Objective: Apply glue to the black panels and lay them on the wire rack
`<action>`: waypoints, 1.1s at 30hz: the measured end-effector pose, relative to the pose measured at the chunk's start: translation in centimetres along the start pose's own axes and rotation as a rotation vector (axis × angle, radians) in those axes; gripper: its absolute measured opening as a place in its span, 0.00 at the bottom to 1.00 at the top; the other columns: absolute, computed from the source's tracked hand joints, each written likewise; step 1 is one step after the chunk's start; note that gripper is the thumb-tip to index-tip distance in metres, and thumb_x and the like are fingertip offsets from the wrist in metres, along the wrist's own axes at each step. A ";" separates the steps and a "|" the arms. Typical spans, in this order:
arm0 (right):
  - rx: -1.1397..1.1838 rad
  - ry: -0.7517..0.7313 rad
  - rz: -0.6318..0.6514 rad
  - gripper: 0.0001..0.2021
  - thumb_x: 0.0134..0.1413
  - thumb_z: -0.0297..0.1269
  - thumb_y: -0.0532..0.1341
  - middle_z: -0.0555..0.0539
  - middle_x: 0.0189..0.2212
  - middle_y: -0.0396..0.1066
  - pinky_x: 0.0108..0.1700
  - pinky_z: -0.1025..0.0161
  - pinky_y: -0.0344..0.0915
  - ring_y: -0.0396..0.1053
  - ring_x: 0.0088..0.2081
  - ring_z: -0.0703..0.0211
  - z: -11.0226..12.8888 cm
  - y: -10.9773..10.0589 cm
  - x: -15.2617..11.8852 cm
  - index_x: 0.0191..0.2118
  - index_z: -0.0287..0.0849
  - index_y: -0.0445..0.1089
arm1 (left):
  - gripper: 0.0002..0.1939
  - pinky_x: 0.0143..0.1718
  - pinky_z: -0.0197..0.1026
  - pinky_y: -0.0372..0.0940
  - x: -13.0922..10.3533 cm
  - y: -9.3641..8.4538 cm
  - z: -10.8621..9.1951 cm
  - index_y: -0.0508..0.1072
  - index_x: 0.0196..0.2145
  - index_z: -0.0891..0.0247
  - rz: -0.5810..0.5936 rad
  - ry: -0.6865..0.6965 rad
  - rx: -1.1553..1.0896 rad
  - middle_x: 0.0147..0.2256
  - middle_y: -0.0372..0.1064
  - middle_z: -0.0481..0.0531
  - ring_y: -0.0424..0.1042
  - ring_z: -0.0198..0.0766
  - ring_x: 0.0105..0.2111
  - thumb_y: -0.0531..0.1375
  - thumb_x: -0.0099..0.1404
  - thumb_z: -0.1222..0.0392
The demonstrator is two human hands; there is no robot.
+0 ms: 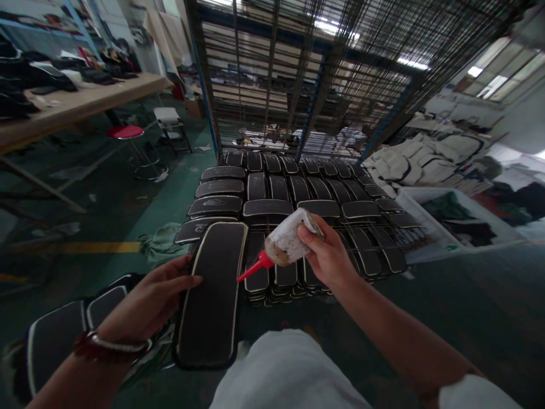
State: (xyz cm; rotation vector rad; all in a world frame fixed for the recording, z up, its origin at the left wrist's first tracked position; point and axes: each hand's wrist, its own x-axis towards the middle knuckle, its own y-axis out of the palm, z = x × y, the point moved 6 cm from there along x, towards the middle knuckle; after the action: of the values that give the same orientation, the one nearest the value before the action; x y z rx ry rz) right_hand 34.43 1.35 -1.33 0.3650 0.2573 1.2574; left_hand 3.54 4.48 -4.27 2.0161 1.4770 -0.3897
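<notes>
A long black panel (210, 289) with rounded corners and a pale line along its edge is held up in front of me. My left hand (157, 292) grips its left edge, thumb on the face and the other fingers partly hidden behind. In my right hand (326, 250) is a stained white bottle (289, 241) with a red nozzle, tilted down to the left. The nozzle tip is at the panel's right edge; whether it touches cannot be made out. Behind them lie rows of stacked black panels (268, 208).
A wire rack (304, 85) stands behind the stacks. More black panels (57, 335) lie at lower left. A green cloth (160, 241) is on the floor. At left are a table (97, 102) and a red stool (125, 132); at right, a white bin (464, 250).
</notes>
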 end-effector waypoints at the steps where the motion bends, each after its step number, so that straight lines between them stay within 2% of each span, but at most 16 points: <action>1: -0.003 -0.005 0.004 0.25 0.45 0.53 0.85 0.50 0.35 0.76 0.33 0.65 0.71 0.69 0.34 0.58 0.0 0.0 -0.2 0.45 0.48 0.83 | 0.33 0.33 0.49 0.85 0.0 -0.1 0.0 0.84 0.48 0.65 -0.007 0.004 0.000 0.42 0.90 0.62 0.89 0.54 0.33 0.84 0.43 0.64; 6: -0.018 -0.044 0.045 0.22 0.47 0.53 0.85 0.50 0.36 0.76 0.36 0.64 0.69 0.69 0.36 0.57 -0.1 0.2 -1.3 0.44 0.49 0.84 | 0.30 0.31 0.48 0.84 0.0 -0.2 -0.2 0.82 0.50 0.66 -0.065 0.029 0.003 0.37 0.89 0.60 0.88 0.51 0.30 0.78 0.49 0.71; 10: -0.087 -0.053 0.088 0.19 0.54 0.51 0.83 0.50 0.38 0.76 0.40 0.63 0.68 0.69 0.38 0.56 -0.4 0.0 -2.2 0.48 0.52 0.84 | 0.27 0.30 0.46 0.84 -0.3 0.1 -0.4 0.81 0.52 0.67 -0.134 0.017 -0.021 0.35 0.88 0.58 0.86 0.47 0.26 0.71 0.54 0.77; 13: -0.138 -0.059 0.134 0.18 0.59 0.51 0.80 0.50 0.42 0.77 0.43 0.60 0.68 0.70 0.41 0.53 -0.7 -0.1 -2.9 0.52 0.54 0.83 | 0.28 0.30 0.45 0.84 -0.5 0.3 -0.5 0.81 0.54 0.69 -0.147 -0.003 -0.051 0.33 0.88 0.58 0.86 0.48 0.26 0.70 0.55 0.79; 17: -0.180 -0.047 0.148 0.21 0.58 0.53 0.80 0.48 0.43 0.77 0.44 0.57 0.71 0.71 0.43 0.49 -0.9 -0.2 -3.4 0.53 0.54 0.82 | 0.25 0.29 0.46 0.84 -0.6 0.3 -0.8 0.81 0.52 0.70 -0.166 0.004 -0.087 0.32 0.87 0.58 0.85 0.48 0.25 0.69 0.56 0.79; 21: -0.214 -0.020 0.141 0.25 0.56 0.55 0.81 0.46 0.44 0.77 0.43 0.53 0.74 0.73 0.44 0.45 -1.3 -0.6 -3.7 0.54 0.53 0.80 | 0.19 0.27 0.42 0.82 -0.6 -0.1 -1.1 0.81 0.47 0.69 -0.223 0.026 -0.090 0.29 0.86 0.55 0.84 0.44 0.23 0.65 0.60 0.81; 26: -0.209 -0.037 0.112 0.24 0.57 0.54 0.80 0.46 0.46 0.78 0.44 0.53 0.75 0.74 0.45 0.46 -1.7 -0.9 -3.7 0.55 0.53 0.80 | 0.16 0.28 0.39 0.82 -0.4 -0.9 -1.3 0.79 0.44 0.68 -0.272 0.056 -0.119 0.29 0.85 0.53 0.83 0.41 0.23 0.62 0.63 0.82; 30: -0.168 -0.054 0.031 0.24 0.57 0.52 0.80 0.47 0.45 0.78 0.45 0.55 0.74 0.74 0.44 0.47 -2.0 -1.3 -3.4 0.54 0.52 0.80 | 0.15 0.27 0.37 0.80 -0.1 -1.8 -1.3 0.79 0.41 0.67 -0.315 0.093 -0.153 0.27 0.84 0.52 0.83 0.41 0.22 0.61 0.63 0.83; 33: -0.149 -0.076 -0.029 0.21 0.59 0.51 0.79 0.48 0.45 0.78 0.45 0.57 0.74 0.74 0.43 0.49 -2.3 -1.5 -3.5 0.54 0.52 0.80 | 0.14 0.27 0.38 0.81 0.1 -2.1 -1.1 0.77 0.38 0.67 -0.365 0.067 -0.211 0.25 0.83 0.51 0.83 0.41 0.22 0.59 0.66 0.82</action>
State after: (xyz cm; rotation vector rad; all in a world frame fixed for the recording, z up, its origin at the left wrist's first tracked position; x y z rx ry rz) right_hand 33.83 -2.06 -4.06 0.2789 0.1030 1.2238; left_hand 1.45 5.62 -4.09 1.6105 1.8502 -0.3003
